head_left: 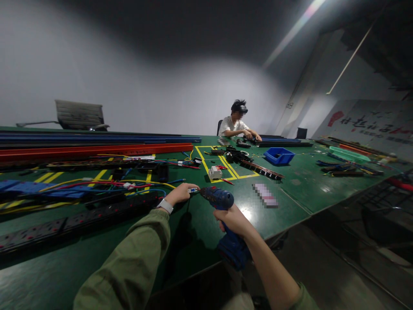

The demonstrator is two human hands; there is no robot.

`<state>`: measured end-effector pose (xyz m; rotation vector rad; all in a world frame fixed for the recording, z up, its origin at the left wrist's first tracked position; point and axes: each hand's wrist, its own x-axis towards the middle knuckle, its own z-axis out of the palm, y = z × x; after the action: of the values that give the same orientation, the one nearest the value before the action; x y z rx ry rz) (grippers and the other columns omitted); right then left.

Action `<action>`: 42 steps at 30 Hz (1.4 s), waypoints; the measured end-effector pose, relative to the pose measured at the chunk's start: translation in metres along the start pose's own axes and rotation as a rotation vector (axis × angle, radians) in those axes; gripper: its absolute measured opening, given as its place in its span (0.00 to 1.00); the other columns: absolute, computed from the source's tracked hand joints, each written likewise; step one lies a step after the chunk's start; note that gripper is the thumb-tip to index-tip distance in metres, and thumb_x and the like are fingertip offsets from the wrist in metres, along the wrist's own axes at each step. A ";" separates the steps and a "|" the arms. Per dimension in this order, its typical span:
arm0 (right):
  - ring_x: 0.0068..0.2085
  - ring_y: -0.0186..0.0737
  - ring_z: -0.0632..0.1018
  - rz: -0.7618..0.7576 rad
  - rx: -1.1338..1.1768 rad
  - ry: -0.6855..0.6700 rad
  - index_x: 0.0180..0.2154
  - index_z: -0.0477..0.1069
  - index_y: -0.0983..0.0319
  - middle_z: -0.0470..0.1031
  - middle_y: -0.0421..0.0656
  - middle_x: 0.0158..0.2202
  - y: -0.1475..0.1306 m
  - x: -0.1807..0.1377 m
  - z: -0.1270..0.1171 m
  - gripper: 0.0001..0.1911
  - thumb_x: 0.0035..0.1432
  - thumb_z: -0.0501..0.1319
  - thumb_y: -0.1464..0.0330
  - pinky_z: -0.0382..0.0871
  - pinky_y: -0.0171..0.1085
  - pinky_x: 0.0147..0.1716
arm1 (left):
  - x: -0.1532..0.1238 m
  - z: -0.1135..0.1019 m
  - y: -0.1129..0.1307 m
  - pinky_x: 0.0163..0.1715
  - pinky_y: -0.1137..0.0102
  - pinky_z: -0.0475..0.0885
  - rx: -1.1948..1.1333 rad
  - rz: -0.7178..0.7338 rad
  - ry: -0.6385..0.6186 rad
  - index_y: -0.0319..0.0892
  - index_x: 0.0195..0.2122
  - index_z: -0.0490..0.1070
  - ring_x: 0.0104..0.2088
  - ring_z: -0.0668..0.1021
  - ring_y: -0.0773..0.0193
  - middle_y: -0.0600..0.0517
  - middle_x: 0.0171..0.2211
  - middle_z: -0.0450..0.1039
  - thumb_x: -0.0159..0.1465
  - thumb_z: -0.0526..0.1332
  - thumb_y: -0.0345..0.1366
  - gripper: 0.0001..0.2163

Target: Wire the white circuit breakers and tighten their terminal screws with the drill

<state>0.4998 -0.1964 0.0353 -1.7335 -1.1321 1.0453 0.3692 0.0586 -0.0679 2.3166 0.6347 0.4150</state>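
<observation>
My right hand is wrapped round the handle of a blue cordless drill, whose battery base hangs below over the table edge. The drill's nose points left and meets, or nearly meets, a small white and blue electrical part. That part is pinched in the fingers of my left hand; its exact kind is too small to tell. Yellow, red and blue wires run close to my left hand. A long black socket strip lies to the left of my left wrist. Beyond the drill stands a white circuit breaker.
Long red and blue rails lie along the far left of the green table. A blue bin, a blurred flat rectangle and dark strips lie to the right. Another person sits opposite, hands on parts.
</observation>
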 end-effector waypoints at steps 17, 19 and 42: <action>0.15 0.27 0.68 -0.061 0.055 -0.003 0.40 0.70 0.64 0.78 0.42 0.36 -0.006 -0.004 0.003 0.14 0.48 0.58 0.70 0.57 0.29 0.14 | -0.001 -0.002 0.005 0.56 0.70 0.65 -0.011 -0.006 -0.016 0.44 0.53 0.74 0.51 0.76 0.59 0.51 0.50 0.77 0.49 0.55 0.19 0.30; 0.15 0.25 0.67 -0.061 0.085 0.001 0.47 0.68 0.62 0.77 0.43 0.43 -0.007 -0.005 0.004 0.21 0.47 0.58 0.70 0.58 0.29 0.14 | -0.002 -0.002 0.005 0.55 0.70 0.65 -0.009 -0.015 -0.015 0.44 0.53 0.74 0.51 0.76 0.59 0.51 0.50 0.77 0.48 0.55 0.19 0.31; 0.15 0.32 0.67 0.020 -0.054 0.011 0.25 0.67 0.62 0.64 0.35 0.11 -0.008 -0.005 0.001 0.03 0.48 0.56 0.71 0.57 0.30 0.18 | 0.001 0.001 -0.003 0.56 0.68 0.65 -0.045 -0.017 -0.008 0.43 0.53 0.74 0.50 0.77 0.59 0.48 0.49 0.78 0.48 0.56 0.19 0.30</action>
<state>0.4954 -0.1987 0.0430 -1.7936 -1.1484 1.0249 0.3697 0.0608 -0.0708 2.2673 0.6349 0.4077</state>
